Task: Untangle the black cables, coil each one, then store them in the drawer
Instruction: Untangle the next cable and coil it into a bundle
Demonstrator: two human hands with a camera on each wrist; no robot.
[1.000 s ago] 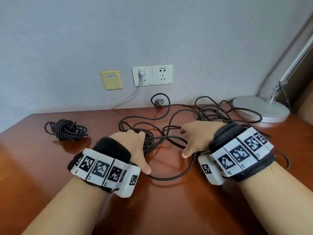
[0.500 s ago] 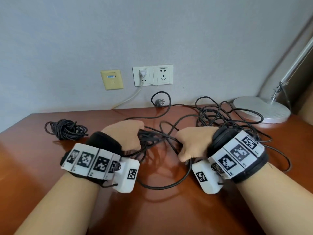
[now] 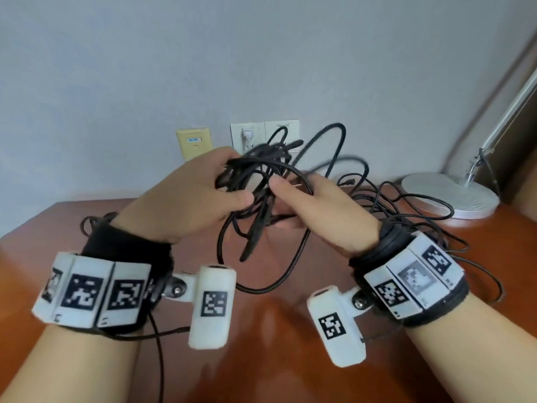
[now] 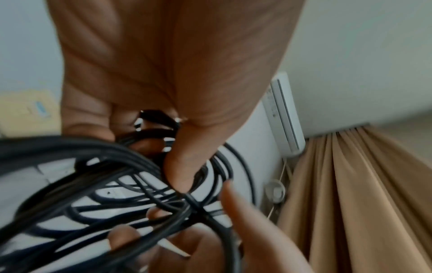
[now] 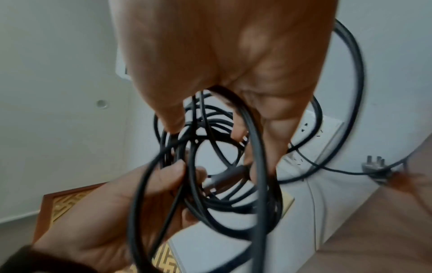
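Note:
A tangle of black cables [image 3: 261, 173] hangs in the air above the table, between my two hands. My left hand [image 3: 229, 181] grips the thick bunch, its thumb [image 4: 180, 171] pressed over several strands [image 4: 93, 166]. From the other side my right hand [image 3: 293, 187] holds a loop [image 5: 254, 147] that runs between thumb and fingers. Loose ends dangle below the hands. More of the tangle [image 3: 406, 210] trails over the table to the right, with a plug [image 5: 374, 164] at one end. No drawer is in view.
A coiled black cable [image 3: 87, 222] lies at the back left, mostly hidden by my left wrist. A white lamp base [image 3: 447, 193] stands at the back right. Wall sockets [image 3: 279, 132] and a yellow plate [image 3: 194, 142] are behind the brown table [image 3: 261, 330].
Both hands closed on the cables lying on the table and have lifted the bunch up in front of the wall sockets. The hands came closer together.

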